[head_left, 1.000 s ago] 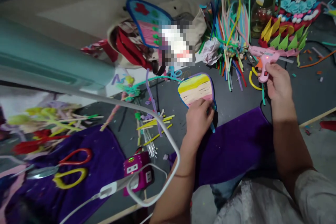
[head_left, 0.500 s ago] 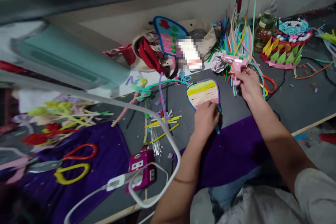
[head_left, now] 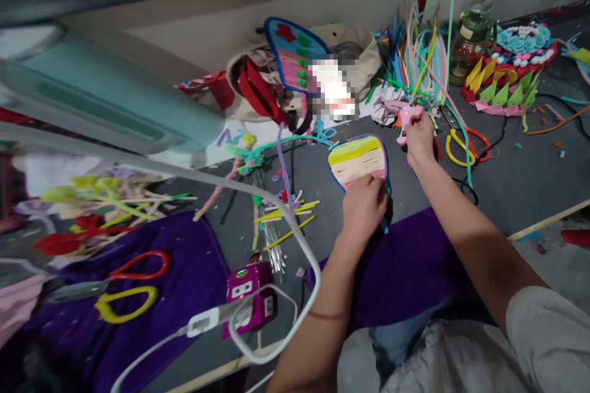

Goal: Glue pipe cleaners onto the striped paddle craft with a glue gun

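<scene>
My left hand [head_left: 364, 212] is closed on the lower part of a small fan-shaped craft piece [head_left: 358, 159]. This piece has yellow, cream and pink stripes inside a blue and purple edge. Its lower end is partly hidden by my fingers. To the right, my right hand [head_left: 420, 138] has its fingers around the grip of a pink glue gun [head_left: 409, 113]. The gun's nozzle points left, at a crumpled white paper [head_left: 386, 105]. Red-and-yellow-handled scissors [head_left: 461, 146] lie just right of that hand.
A white cable [head_left: 295, 221] loops past my left forearm to a magenta power strip [head_left: 249, 295]. Larger scissors [head_left: 133, 282] lie on purple cloth at left. Behind stand a bundle of colourful pipe cleaners [head_left: 421, 67], a green-lidded jar [head_left: 472, 43] and a lamp [head_left: 110, 98].
My right hand has moved left and slightly down with the glue gun, bringing it closer to the crumpled paper. The scissors beside it show more fully. My left hand stays on the fan-shaped piece.
</scene>
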